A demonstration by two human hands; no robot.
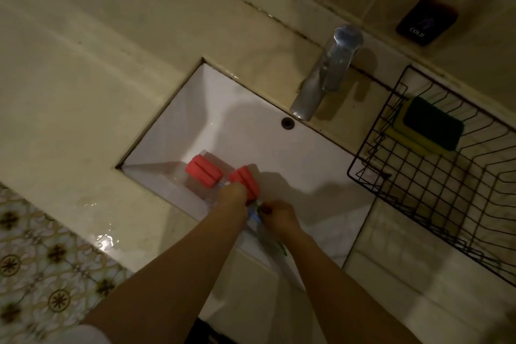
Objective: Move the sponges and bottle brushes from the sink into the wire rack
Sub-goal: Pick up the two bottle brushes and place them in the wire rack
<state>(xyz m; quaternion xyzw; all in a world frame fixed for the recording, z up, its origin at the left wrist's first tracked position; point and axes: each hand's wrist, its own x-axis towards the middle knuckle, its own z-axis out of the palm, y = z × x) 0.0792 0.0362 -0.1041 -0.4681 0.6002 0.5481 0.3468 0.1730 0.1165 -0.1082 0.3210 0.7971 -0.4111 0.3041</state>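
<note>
looking down from my head, both my hands are low in the sink (212, 109), near its front wall, because that is where the brushes lie. my left hand (232, 195) is curled around the second red brush head (245, 182), fingers pressed on its near side so the soft foam does not slip; i cannot see each finger apart. my right hand (279, 216) is closed just beside it, fingers drawn together on what looks like a thin green handle (280, 247) that runs back toward me over the sink edge; the blur hides exactly how the tips meet. i take it with two hands since the head is bulky and the handle long and thin, so one hand steadies each end. the other red brush head (203, 174) lies untouched to the left on the sink floor, close to the first but apart from my hands. the rack (374, 153) stands on the counter to the right, past the tap (325, 78), and already holds a green and yellow sponge (431, 127) at its far corner, laid flat. so i judge the sponge part at least begun and the brushes not yet moved; the carry goes up and right, clear of the tap.
</note>
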